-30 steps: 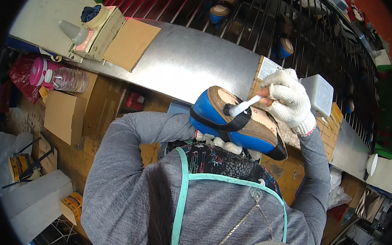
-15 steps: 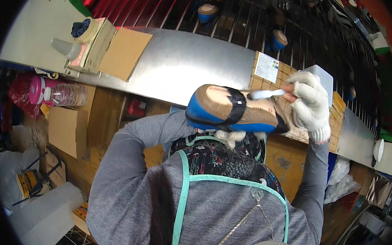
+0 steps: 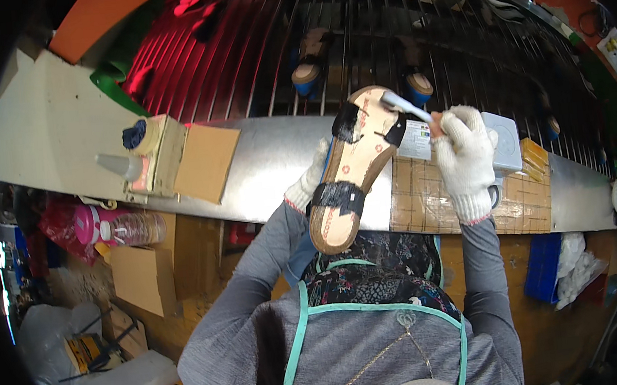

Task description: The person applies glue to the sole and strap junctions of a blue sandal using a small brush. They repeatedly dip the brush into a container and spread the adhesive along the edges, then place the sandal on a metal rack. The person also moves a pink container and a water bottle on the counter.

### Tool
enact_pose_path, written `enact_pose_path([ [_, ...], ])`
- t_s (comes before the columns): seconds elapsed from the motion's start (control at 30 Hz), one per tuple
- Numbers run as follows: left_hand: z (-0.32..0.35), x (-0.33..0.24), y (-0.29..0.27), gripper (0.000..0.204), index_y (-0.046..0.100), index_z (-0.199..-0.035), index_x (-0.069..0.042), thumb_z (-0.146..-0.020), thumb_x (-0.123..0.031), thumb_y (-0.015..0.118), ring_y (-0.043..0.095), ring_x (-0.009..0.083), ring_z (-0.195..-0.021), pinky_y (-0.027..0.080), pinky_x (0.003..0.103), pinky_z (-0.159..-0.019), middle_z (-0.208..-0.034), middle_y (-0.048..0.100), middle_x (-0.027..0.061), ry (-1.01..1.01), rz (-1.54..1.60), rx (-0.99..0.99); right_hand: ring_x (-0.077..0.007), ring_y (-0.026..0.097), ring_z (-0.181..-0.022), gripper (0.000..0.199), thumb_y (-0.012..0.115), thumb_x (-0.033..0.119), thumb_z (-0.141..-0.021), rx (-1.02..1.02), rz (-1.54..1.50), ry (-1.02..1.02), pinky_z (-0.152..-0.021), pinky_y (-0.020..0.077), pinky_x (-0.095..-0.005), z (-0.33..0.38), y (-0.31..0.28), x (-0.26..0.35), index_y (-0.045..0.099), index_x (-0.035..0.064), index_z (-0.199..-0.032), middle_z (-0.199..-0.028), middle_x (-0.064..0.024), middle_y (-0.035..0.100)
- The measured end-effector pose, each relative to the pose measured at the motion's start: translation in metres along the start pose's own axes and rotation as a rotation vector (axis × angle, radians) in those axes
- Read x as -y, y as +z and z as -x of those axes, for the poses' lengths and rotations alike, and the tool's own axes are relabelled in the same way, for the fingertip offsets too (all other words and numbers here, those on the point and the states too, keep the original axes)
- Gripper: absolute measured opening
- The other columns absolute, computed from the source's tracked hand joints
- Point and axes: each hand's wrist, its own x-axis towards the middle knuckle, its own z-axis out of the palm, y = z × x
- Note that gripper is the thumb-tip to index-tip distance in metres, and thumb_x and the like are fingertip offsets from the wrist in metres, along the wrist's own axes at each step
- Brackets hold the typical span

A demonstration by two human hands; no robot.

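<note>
A worker in gray sleeves and a dark patterned apron (image 3: 375,285) edged in teal holds a shoe (image 3: 354,170) up over the front edge of a metal bench (image 3: 271,163), its wide end tilted away from the body and its narrow end near the apron. The shoe's pale, brown-rimmed face is turned up, with black straps (image 3: 340,197) lying over it near both ends and a sliver of blue showing along its left side.

The left hand (image 3: 311,179), in a white knit glove, grips the shoe by that side, its fingers mostly hidden behind. The right hand (image 3: 464,155), gloved alike but with bare skin showing at the fingertips, pinches the pale handle of a brush (image 3: 409,107); the brush head lies over the shoe's wide end, at its right edge, though firm contact is hard to tell.

Below the right hand, a gridded brown board (image 3: 434,200) rests on the bench, just beside a white box (image 3: 502,139). To the left lies a cardboard sheet (image 3: 207,161). Beyond the bench, other blue-sided shoes (image 3: 306,79) sit among the metal bars of a rack (image 3: 259,87).
</note>
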Motion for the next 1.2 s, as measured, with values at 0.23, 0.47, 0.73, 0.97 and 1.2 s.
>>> enact_pose_path([
  [0.23,0.023,-0.018,-0.048,0.073,0.044,-0.144,-0.006,-0.094,-0.059,0.056,0.065,0.0366,-0.111,0.057,0.054,-0.095,-0.134,0.057,0.0194,0.166,0.084,-0.349,-0.0203,0.063,-0.082,0.011,0.078,0.016,-0.078,0.143,-0.320,-0.003,-0.073,0.0398,-0.0358,0.017,0.015,0.033,0.072,0.0113,-0.087,-0.092,-0.0023,0.066],
  [0.47,0.010,-0.115,-0.032,0.045,0.059,-0.115,0.000,-0.100,-0.042,0.051,0.068,0.0325,-0.075,0.053,0.057,-0.096,-0.099,0.067,0.0226,0.596,0.264,-0.552,-0.0129,0.056,-0.080,0.023,0.073,0.015,-0.091,0.149,-0.813,0.596,-0.061,0.0439,-0.0246,0.042,0.000,0.008,0.071,-0.0061,-0.100,-0.095,-0.0075,0.057],
  [0.73,-0.012,-0.275,-0.134,0.054,0.059,-0.119,-0.004,-0.093,-0.051,0.060,0.064,0.0359,-0.097,0.050,0.057,-0.096,-0.106,0.063,0.0207,0.777,0.422,-0.612,-0.0125,0.051,-0.077,0.021,0.072,0.014,-0.091,0.136,-0.576,0.640,-0.062,0.0417,-0.0258,0.075,-0.012,-0.018,0.069,-0.0063,-0.097,-0.089,-0.0053,0.052],
  [0.97,0.019,-0.331,-0.145,0.048,0.058,-0.125,-0.012,-0.094,-0.049,0.061,0.055,0.0406,-0.116,0.041,0.065,-0.103,-0.122,0.060,0.0164,0.803,0.330,-0.762,-0.0135,0.053,-0.078,0.021,0.072,0.014,-0.091,0.152,-0.575,0.662,-0.064,0.0421,-0.0264,0.075,-0.010,-0.025,0.069,-0.0063,-0.097,-0.089,-0.0062,0.055],
  [1.2,0.055,-0.367,-0.185,0.036,0.063,-0.122,-0.007,-0.102,-0.034,0.051,0.061,0.0410,-0.112,0.052,0.064,-0.095,-0.124,0.064,0.0166,0.865,0.376,-0.959,-0.0128,0.054,-0.078,0.020,0.073,0.011,-0.090,0.169,-0.657,0.739,-0.065,0.0444,-0.0254,0.076,-0.006,-0.032,0.068,-0.0070,-0.097,-0.092,-0.0061,0.056],
])
